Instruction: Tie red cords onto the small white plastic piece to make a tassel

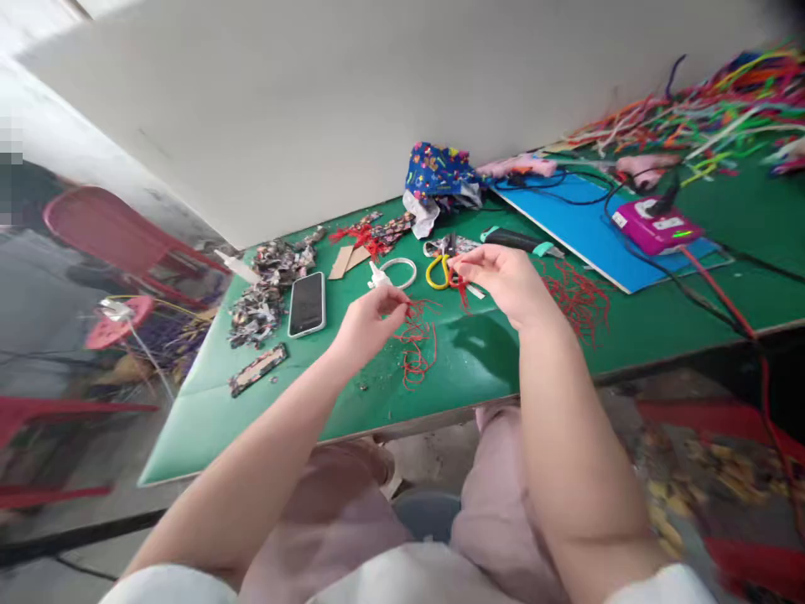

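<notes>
Above the green table, my left hand is closed in a pinch, with red string at its fingertips and trailing in loose curls on the tabletop. My right hand is also pinched, its thumb and forefinger together on a short red string hanging below them. Just past the right fingertips lie scissors with yellow handles. A coiled white cable rests beyond my left hand. To the right of my right wrist spreads a tangled heap of red strings.
On the left lie a phone, a patterned fabric strip and bunched fabric pieces. Cardboard pieces and blue printed cloth sit farther back. At right are a blue board, a purple power adapter with cords, and colourful strips.
</notes>
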{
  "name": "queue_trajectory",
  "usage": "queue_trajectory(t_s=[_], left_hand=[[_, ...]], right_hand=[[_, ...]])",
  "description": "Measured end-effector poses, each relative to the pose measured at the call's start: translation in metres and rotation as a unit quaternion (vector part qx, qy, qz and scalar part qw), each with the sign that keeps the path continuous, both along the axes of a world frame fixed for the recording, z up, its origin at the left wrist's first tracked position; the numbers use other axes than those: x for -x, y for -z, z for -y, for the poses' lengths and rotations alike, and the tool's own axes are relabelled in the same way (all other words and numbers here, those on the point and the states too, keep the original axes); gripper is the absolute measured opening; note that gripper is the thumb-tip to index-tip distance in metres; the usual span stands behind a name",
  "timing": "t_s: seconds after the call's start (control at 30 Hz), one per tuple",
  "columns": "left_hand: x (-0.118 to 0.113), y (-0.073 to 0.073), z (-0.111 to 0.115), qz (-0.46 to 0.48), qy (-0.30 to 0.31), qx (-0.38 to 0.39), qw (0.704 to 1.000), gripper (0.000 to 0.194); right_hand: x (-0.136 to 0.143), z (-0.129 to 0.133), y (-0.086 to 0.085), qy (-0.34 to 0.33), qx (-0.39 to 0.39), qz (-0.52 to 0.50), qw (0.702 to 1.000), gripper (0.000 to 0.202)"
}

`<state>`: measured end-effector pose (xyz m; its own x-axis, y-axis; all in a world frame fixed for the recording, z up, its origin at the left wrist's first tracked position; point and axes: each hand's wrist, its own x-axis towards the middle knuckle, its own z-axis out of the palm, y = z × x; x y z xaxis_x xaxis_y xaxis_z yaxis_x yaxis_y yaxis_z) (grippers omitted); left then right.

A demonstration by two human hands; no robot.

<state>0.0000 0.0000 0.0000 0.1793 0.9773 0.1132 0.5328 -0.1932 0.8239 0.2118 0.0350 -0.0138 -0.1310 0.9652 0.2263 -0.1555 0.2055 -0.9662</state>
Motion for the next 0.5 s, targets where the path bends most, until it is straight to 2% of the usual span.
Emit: queue_trajectory(t_s=[0.13, 0.3, 0.4, 0.5], left_hand=[[-0.001, -0.005, -0.005, 0.062, 0.013, 0.044, 0.997, 0.009], [-0.008, -0.012, 0.0, 0.11, 0.015, 0.064, 0.992, 0.01], [-0.009, -0.012, 0.002, 0.1, 0.023, 0.069, 0.992, 0.011], [-0.007, -0.009, 0.002, 0.095, 0.017, 0.071, 0.993, 0.015]], right_hand=[[0.008, 0.008, -0.006, -0.081, -0.022, 0.034, 0.996, 0.013], [0.025, 0.013, -0.001, -0.193, -0.014, 0.131, 0.972, 0.015], [0.031, 0.011, 0.003, -0.208, -0.004, 0.168, 0.964, 0.017], [0.028, 0.009, 0.004, -0.189, 0.01, 0.19, 0.963, 0.018]])
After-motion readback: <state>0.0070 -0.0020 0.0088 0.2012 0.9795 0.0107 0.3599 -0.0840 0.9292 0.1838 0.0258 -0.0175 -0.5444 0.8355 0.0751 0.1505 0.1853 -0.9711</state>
